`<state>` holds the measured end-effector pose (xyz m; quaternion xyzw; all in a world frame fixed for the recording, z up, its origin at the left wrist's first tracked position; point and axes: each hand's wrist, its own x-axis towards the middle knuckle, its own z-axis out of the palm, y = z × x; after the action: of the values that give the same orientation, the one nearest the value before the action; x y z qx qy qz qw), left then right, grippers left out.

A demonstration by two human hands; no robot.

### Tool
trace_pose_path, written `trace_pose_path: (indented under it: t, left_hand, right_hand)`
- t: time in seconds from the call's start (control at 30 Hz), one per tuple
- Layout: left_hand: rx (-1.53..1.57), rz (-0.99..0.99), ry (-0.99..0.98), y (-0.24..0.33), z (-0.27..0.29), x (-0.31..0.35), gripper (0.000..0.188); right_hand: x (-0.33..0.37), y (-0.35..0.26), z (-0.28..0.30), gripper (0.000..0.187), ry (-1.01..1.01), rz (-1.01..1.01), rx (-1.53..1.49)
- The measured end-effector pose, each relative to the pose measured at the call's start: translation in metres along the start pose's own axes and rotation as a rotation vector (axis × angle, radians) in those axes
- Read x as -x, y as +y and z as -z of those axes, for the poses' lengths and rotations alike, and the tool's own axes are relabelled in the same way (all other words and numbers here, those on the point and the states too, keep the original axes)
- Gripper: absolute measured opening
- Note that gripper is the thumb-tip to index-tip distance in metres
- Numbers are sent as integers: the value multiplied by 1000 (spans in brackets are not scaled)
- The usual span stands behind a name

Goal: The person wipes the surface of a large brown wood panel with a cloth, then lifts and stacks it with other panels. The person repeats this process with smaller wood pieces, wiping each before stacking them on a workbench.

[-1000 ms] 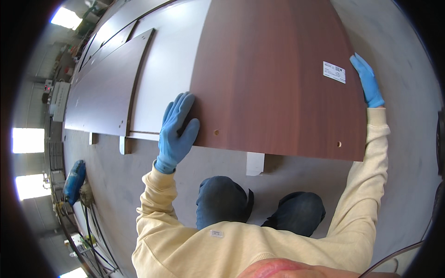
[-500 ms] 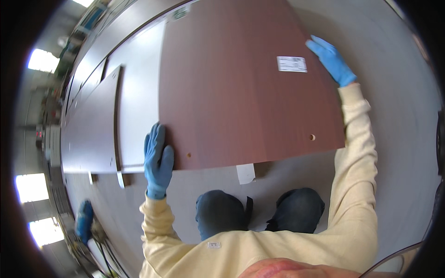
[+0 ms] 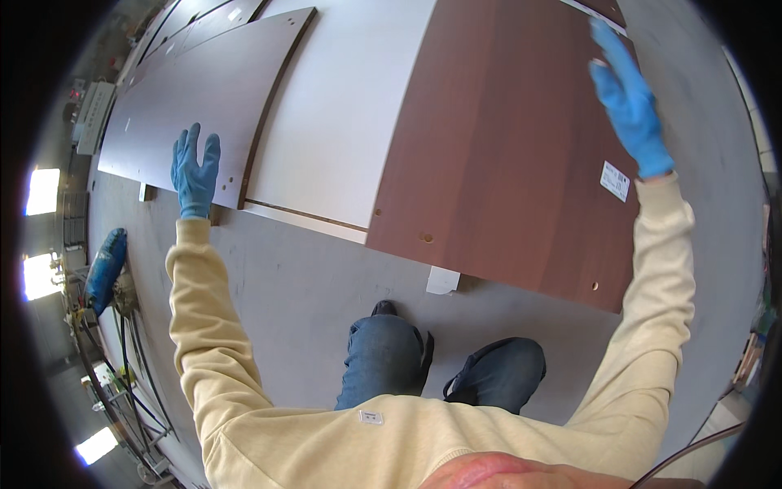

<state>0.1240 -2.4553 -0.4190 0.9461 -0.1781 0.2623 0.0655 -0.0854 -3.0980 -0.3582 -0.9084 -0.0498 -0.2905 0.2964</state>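
A large reddish-brown wood panel (image 3: 513,138) with drilled holes and a small white label lies flat in front of me on a white board (image 3: 342,122). My right hand (image 3: 626,102), in a blue glove, hovers with spread fingers over the panel's right edge and holds nothing. My left hand (image 3: 195,169), also gloved in blue, rests flat with fingers apart on the near corner of a second, greyer brown panel (image 3: 195,98) to the left.
The panels lie on small white blocks (image 3: 442,280) above a grey floor (image 3: 309,285). My knees in blue jeans (image 3: 383,359) show below. A blue object (image 3: 104,269) and cables lie at the left edge. More panels stretch away at the top left.
My left hand left the near edge of the reddish panel and moved left onto the other panel. My right hand lifted off the panel's right edge and now hovers with spread fingers.
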Motion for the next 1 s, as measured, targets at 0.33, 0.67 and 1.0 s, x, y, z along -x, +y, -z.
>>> trace_pose_path:
  t: [0.33, 0.67, 1.0]
  left_hand:
    - [-64, 122, -309, -12, -63, 4, 74]
    - [-30, 147, -308, 4, -54, -9, 76]
    - [70, 207, -393, 10, -48, -31, 79]
  right_hand:
    - [-183, -7, -279, 73, -91, 159, 205]
    - [10, -268, -277, 39, -1566, 735, -750]
    - [-259, -56, -394, 61, -160, -37, 454]
